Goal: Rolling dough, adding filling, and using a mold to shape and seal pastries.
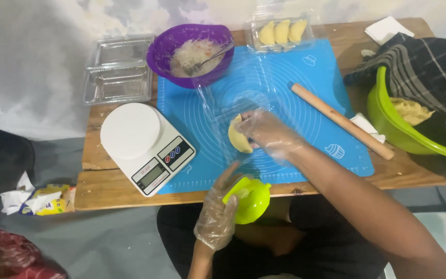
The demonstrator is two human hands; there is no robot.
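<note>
Centre frame: right hand point(267, 132), gloved, fingers closed on a folded dumpling point(237, 137), setting it in a clear plastic tray point(218, 111) on the blue mat point(305, 88). Lower centre: left hand point(218, 214), gloved, clasps a lime-green dumpling press point(251, 199) below the table edge. White kitchen scale point(145, 144) just left; rolling pin point(341, 121) right.

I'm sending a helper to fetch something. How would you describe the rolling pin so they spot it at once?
Find the blue silicone mat covering the wooden table. At its right edge, a plain wooden rolling pin lies diagonally, half on the mat, pointing toward the green bowl. It is the only long, straight, light wooden stick there.
</note>
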